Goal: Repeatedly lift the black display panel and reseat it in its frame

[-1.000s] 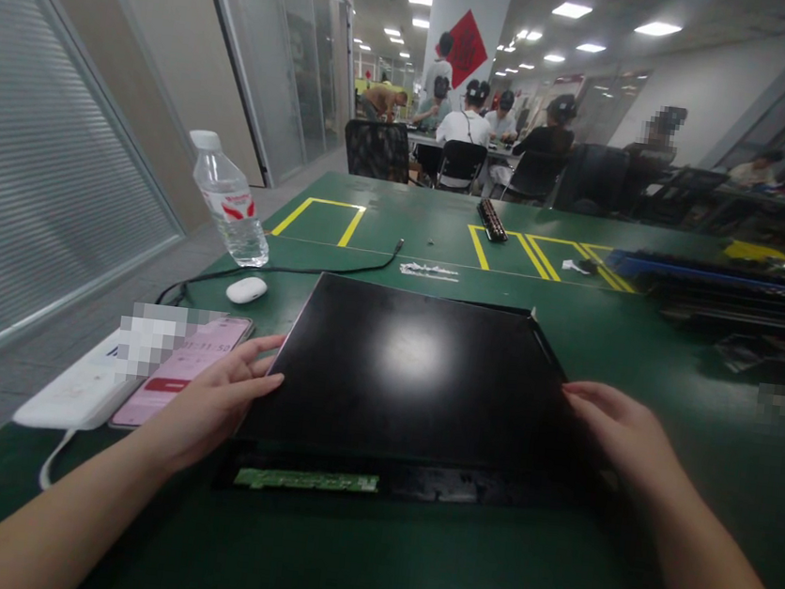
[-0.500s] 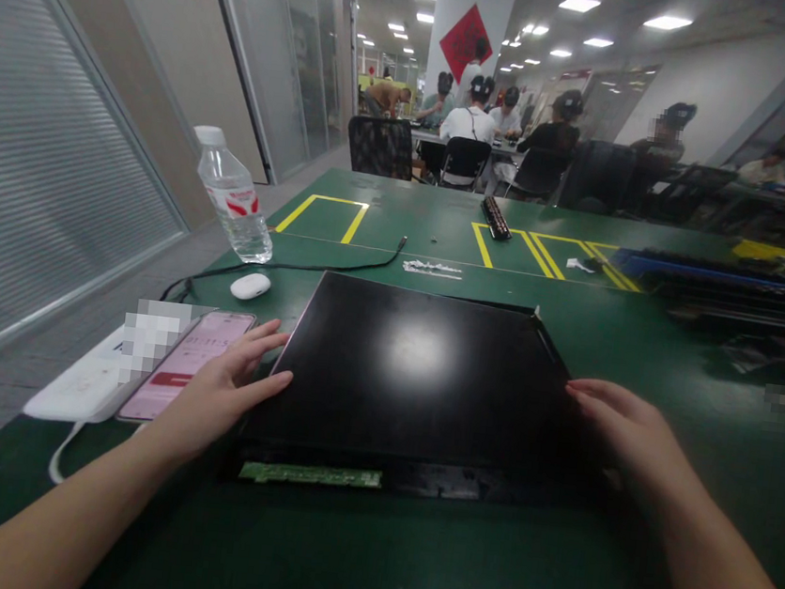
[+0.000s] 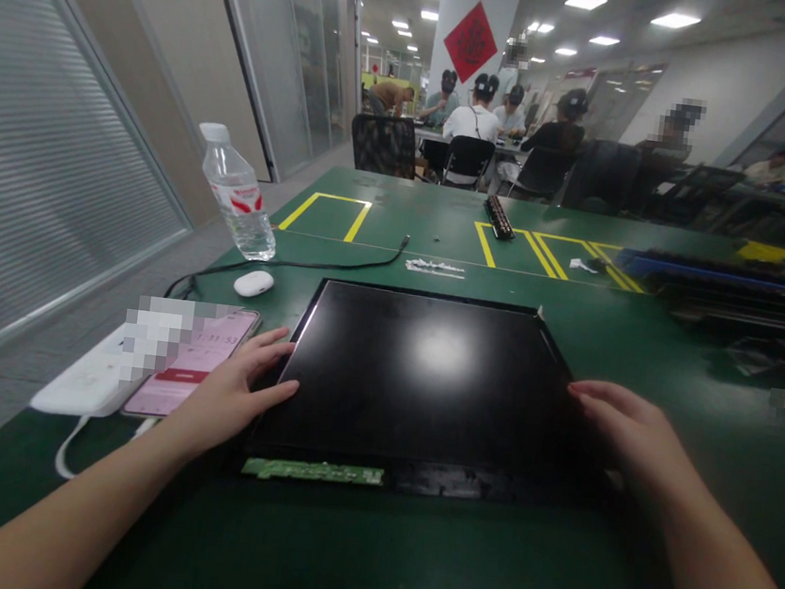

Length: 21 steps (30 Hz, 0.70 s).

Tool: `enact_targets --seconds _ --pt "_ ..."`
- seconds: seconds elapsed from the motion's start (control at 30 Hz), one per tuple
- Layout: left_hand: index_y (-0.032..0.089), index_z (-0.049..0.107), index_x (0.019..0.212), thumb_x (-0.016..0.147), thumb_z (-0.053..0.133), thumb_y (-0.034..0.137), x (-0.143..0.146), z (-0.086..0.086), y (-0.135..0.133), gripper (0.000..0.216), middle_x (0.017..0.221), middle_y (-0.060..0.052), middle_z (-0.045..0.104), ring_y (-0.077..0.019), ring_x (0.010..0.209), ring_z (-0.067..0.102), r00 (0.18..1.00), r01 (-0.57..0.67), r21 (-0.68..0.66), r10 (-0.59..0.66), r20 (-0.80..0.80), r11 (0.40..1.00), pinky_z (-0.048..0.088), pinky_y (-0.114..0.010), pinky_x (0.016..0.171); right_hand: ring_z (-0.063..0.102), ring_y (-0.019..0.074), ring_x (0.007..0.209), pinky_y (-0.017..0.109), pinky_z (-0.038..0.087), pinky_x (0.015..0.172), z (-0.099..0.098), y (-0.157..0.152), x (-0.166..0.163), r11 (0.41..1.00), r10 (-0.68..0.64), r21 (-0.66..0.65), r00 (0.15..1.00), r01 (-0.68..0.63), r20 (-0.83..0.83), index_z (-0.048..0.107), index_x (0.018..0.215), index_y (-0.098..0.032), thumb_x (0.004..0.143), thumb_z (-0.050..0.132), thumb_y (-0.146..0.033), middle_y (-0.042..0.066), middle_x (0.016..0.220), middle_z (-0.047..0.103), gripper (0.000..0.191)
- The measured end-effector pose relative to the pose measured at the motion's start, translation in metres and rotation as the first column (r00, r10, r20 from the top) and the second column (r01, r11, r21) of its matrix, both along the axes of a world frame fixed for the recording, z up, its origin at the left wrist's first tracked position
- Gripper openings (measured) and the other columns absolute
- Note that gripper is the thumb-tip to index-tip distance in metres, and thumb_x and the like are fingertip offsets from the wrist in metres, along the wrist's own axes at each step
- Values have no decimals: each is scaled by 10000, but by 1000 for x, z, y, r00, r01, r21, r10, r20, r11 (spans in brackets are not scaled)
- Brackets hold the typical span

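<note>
A black display panel [image 3: 383, 379] lies in a dark frame on the green table, with a bright light reflected on its surface. A narrow green circuit board [image 3: 313, 471] runs along its near edge, left of centre. My left hand [image 3: 247, 382] is at the panel's left edge, thumb on the surface and fingers spread along the side, holding it lightly. At the right edge, my right hand [image 3: 619, 420] pinches the panel with its fingers close together; some fingertips are hidden below the edge.
Left of the panel are a phone [image 3: 189, 371], a white power bank [image 3: 80, 387], a white earbud case [image 3: 253, 283] and a water bottle [image 3: 239, 197]. A black cable [image 3: 325, 266] crosses behind. Blurred dark parts [image 3: 719, 294] lie at right. People sit beyond the table.
The panel's far and left edges have come down into the dark frame, whose rim now shows along the back and left. Both hands stay at its sides.
</note>
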<state>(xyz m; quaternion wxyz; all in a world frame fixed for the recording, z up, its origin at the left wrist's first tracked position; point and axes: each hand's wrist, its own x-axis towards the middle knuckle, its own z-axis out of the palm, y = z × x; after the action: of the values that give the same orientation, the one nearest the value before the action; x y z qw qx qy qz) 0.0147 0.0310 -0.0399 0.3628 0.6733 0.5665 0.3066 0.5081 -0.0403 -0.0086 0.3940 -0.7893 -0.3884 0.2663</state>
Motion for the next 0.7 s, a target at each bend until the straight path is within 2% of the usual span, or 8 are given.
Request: enact_targets --seconds 0.2,0.37,0.7 --pt "171 708 1380 801 724 664 2 -1 -1 761 1719 -200 416 -424 1579 388 994 26 22 -23 -103 999 379 -610 1242 695 270 776 374 532 660 -3 -1 4 1000 10 -19 1000 -10 16 816 897 -250 662 714 -440 88 881 798 320" --pt "165 709 1353 811 690 654 2 -1 -1 730 1695 -211 450 -437 1573 392 981 41 74 -27 -191 996 381 -623 1236 662 249 692 361 497 595 -6 -1 5 998 -6 -56 1000 5 -12 815 958 -235 651 720 -480 91 859 791 405" --pt "159 684 1386 843 649 626 2 1 -1 718 1693 -203 456 -415 1576 392 966 58 86 -34 -257 995 369 -591 1252 692 262 763 364 519 657 -2 0 3 1000 8 -23 999 -7 51 816 870 -242 646 698 -445 89 877 804 325"
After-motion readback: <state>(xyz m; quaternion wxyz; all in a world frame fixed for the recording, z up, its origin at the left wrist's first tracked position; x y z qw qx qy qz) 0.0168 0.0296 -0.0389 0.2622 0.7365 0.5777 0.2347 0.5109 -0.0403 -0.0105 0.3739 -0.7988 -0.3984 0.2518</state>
